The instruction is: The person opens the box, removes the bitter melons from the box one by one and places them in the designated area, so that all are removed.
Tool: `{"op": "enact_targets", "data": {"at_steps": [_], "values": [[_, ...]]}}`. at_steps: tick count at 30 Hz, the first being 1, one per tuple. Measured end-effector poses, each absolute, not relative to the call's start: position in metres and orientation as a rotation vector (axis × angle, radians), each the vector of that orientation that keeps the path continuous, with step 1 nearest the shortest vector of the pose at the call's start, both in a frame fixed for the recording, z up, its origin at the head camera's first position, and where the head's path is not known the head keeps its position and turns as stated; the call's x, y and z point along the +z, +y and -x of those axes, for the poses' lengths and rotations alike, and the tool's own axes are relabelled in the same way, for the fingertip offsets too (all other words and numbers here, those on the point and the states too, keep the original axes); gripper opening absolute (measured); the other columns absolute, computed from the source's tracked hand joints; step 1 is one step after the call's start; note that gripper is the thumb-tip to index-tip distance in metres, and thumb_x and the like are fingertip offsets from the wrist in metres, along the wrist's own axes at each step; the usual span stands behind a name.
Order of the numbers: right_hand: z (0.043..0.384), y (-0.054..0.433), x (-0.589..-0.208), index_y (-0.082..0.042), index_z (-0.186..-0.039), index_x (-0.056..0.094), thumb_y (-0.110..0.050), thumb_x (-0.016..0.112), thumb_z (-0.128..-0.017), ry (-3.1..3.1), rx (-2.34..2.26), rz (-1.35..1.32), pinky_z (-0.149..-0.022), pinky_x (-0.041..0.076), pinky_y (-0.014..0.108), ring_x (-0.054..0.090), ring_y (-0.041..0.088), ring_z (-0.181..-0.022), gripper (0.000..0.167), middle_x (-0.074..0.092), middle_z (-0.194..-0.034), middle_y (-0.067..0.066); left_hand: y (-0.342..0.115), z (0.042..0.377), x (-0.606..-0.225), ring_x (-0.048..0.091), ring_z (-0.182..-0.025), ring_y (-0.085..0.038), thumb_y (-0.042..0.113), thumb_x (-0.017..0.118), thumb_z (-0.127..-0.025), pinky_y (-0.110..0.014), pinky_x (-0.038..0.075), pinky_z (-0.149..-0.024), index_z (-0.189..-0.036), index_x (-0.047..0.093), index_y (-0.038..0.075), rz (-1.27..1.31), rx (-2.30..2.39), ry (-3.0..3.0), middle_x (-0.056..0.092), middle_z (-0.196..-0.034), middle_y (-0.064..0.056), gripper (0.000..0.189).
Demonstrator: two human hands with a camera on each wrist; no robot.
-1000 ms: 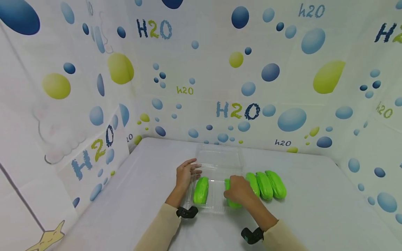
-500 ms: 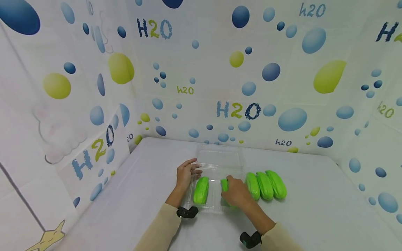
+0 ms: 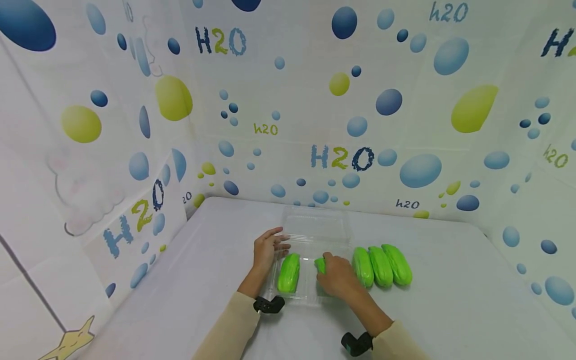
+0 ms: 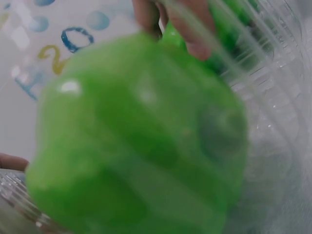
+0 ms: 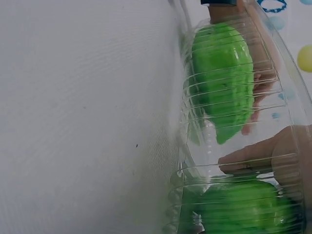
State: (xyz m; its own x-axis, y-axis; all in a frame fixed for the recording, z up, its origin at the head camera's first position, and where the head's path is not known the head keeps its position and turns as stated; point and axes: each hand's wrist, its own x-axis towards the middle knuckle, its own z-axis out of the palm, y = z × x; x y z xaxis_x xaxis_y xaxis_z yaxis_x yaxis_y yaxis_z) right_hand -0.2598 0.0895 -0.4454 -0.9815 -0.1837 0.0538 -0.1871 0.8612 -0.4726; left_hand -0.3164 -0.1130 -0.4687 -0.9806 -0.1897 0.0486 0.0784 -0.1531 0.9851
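A clear plastic clamshell box (image 3: 308,276) lies with its lid folded back on the white table. Lengthwise in its left part rests one bright green bitter melon (image 3: 288,273), ribbed and tapered in the right wrist view. My left hand (image 3: 266,251) touches the box's left wall with extended fingers. Inside the box's right part, my right hand (image 3: 336,275) grips a second bitter melon (image 3: 320,265) from above. That hand covers most of it, but its body shows through the box wall in the right wrist view. A gap separates the two melons.
Just right of the box, several more green bitter melons (image 3: 381,266) lie side by side on the white table (image 3: 432,310). The upright clear lid (image 3: 315,223) stands at the box's far side. A patterned backdrop (image 3: 288,100) encloses the table.
My right hand has shifted slightly left with the bitter melon, further into the box and away from the row. My left hand has stayed at the box's left side.
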Motion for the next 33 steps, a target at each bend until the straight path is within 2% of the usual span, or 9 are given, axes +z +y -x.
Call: {"op": "enact_targets", "data": {"at_steps": [5, 9, 12, 17, 24, 33], "values": [[0.2597, 0.0886, -0.4449, 0.006, -0.137, 0.054, -0.018, 0.066, -0.092, -3.049, 0.696, -0.342, -0.071, 0.054, 0.043, 0.06, 0.025, -0.082, 0.053, 0.065, -0.099, 0.015, -0.1142, 0.3167, -0.4682, 0.075, -0.083, -0.031, 0.003, 0.04, -0.1, -0.035, 0.063, -0.068, -0.135, 0.058, -0.007, -0.12, -2.277, -1.911, 0.073, -0.111, -0.024, 0.041], [0.2589, 0.0872, -0.4434, 0.005, -0.14, 0.052, -0.027, 0.065, -0.097, -3.068, 0.659, -0.348, -0.086, 0.055, 0.053, 0.065, 0.037, -0.104, 0.055, 0.064, -0.119, 0.024, -0.1154, 0.3166, -0.4669, 0.075, -0.085, -0.035, 0.003, 0.04, -0.101, -0.039, 0.063, -0.071, -0.136, 0.057, -0.008, -0.101, -2.289, -1.9, 0.072, -0.113, -0.027, 0.041], [0.2578, 0.0866, -0.4426, 0.005, -0.14, 0.052, -0.032, 0.063, -0.099, -3.066, 0.686, -0.325, -0.092, 0.053, 0.056, 0.063, 0.04, -0.111, 0.056, 0.063, -0.123, 0.024, -0.1153, 0.3153, -0.4655, 0.075, -0.083, -0.032, 0.002, 0.04, -0.099, -0.04, 0.063, -0.071, -0.136, 0.057, -0.008, -0.103, -2.304, -1.876, 0.071, -0.113, -0.028, 0.041], [0.2557, 0.0874, -0.4432, 0.004, -0.138, 0.054, -0.033, 0.062, -0.099, -3.038, 0.748, -0.274, -0.089, 0.054, 0.053, 0.063, 0.034, -0.107, 0.054, 0.063, -0.119, 0.021, -0.1129, 0.3155, -0.4662, 0.074, -0.075, -0.022, -0.001, 0.042, -0.096, -0.036, 0.062, -0.07, -0.134, 0.059, -0.008, -0.137, -2.331, -1.854, 0.073, -0.11, -0.025, 0.042], [0.2536, 0.0907, -0.446, 0.002, -0.139, 0.055, -0.028, 0.064, -0.096, -3.003, 0.807, -0.252, -0.083, 0.055, 0.05, 0.062, 0.028, -0.098, 0.053, 0.064, -0.117, 0.019, -0.1105, 0.316, -0.4686, 0.075, -0.078, -0.024, 0.001, 0.043, -0.097, -0.036, 0.062, -0.07, -0.133, 0.06, -0.007, -0.132, -2.324, -1.862, 0.074, -0.108, -0.023, 0.041], [0.2542, 0.0909, -0.4429, 0.0, -0.14, 0.055, -0.024, 0.061, -0.096, -2.912, 0.92, -0.31, -0.067, 0.047, 0.036, 0.053, 0.02, -0.081, 0.05, 0.062, -0.104, 0.01, -0.1131, 0.3163, -0.469, 0.075, -0.076, -0.022, 0.0, 0.043, -0.096, -0.035, 0.062, -0.069, -0.133, 0.059, -0.008, -0.134, -2.323, -1.86, 0.074, -0.109, -0.023, 0.041]]}}
